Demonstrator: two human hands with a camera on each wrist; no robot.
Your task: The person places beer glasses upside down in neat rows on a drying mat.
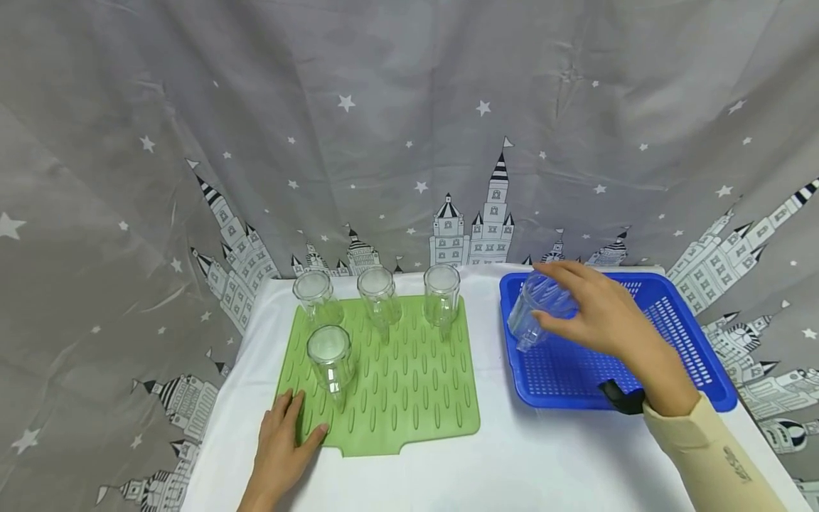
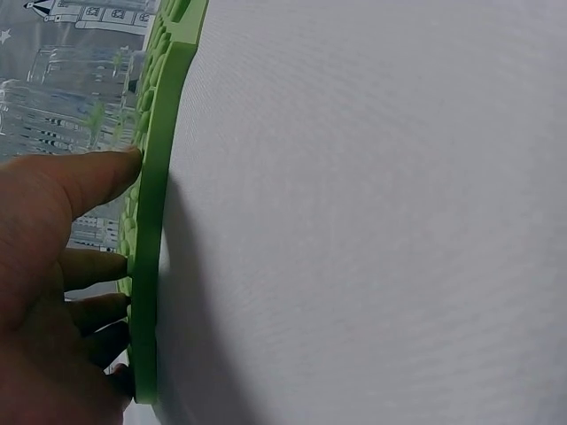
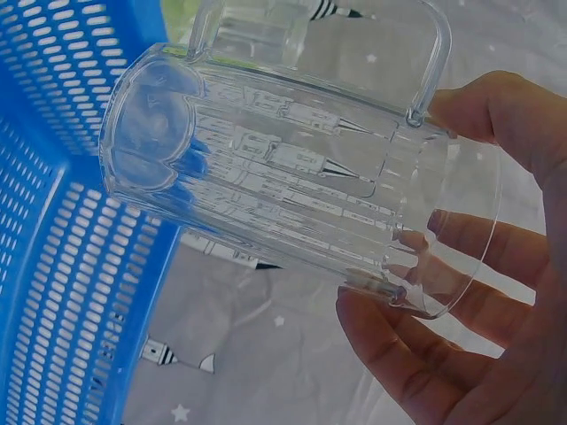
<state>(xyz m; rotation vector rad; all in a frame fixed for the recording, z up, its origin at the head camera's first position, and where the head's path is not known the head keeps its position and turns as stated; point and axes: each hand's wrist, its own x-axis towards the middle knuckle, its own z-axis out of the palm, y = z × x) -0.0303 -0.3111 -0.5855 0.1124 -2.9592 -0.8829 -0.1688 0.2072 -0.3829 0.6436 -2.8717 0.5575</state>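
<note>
My right hand (image 1: 591,309) grips a clear glass mug (image 1: 531,313) at the left end of the blue basket. In the right wrist view, thumb and fingers curve round the rim end of this mug (image 3: 283,177), its handle at the top and its base towards the basket wall. My left hand (image 1: 281,441) rests its fingertips on the front left corner of the green drying mat (image 1: 409,398). Nearest to that hand stands an upside-down glass mug (image 1: 331,359), its handle towards the front. Three more upturned mugs stand in a row along the mat's back edge, one at its middle (image 1: 379,295).
The blue slotted basket (image 1: 678,341) stands at the right of the white-covered table (image 1: 461,476). A grey curtain (image 1: 409,107) with stars and castles hangs behind the table. A black strap (image 1: 621,397) is at my right wrist.
</note>
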